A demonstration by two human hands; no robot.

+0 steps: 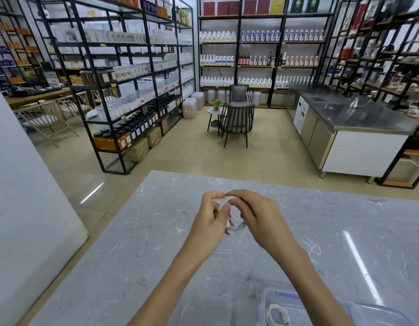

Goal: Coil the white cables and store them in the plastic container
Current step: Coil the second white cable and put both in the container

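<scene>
At the bottom right edge of the view, a clear plastic container (pixel 359 309) sits on the grey marble-patterned table (pixel 133 243), partly hidden behind the right forearm; a coiled white cable (pixel 275 314) already lies inside it, against its left side. Both bare forearms reach forward from the lower edge and meet above the middle of the table. The left hand (pixel 209 222) and the right hand (pixel 258 217) together hold a second white cable (pixel 229 215) wound into a small loop between them, lifted clear of the tabletop. The left fingers are closed on the loop's left side, thumb and fingertips pinched at its top, while the right fingers are curled around its right side, meeting the left fingertips at the top of the loop. The loop's lower strands hang just below the two palms. Beyond the table's far edge lies a beige tiled floor (pixel 262 149). Farther back, two dark chairs (pixel 238 118) stand beside a small round white table bearing a potted plant (pixel 216 104). A stainless steel counter (pixel 359 116) runs along the right. Black metal shelving (pixel 133 67) stocked with jars and bottles fills the left and the back wall.
</scene>
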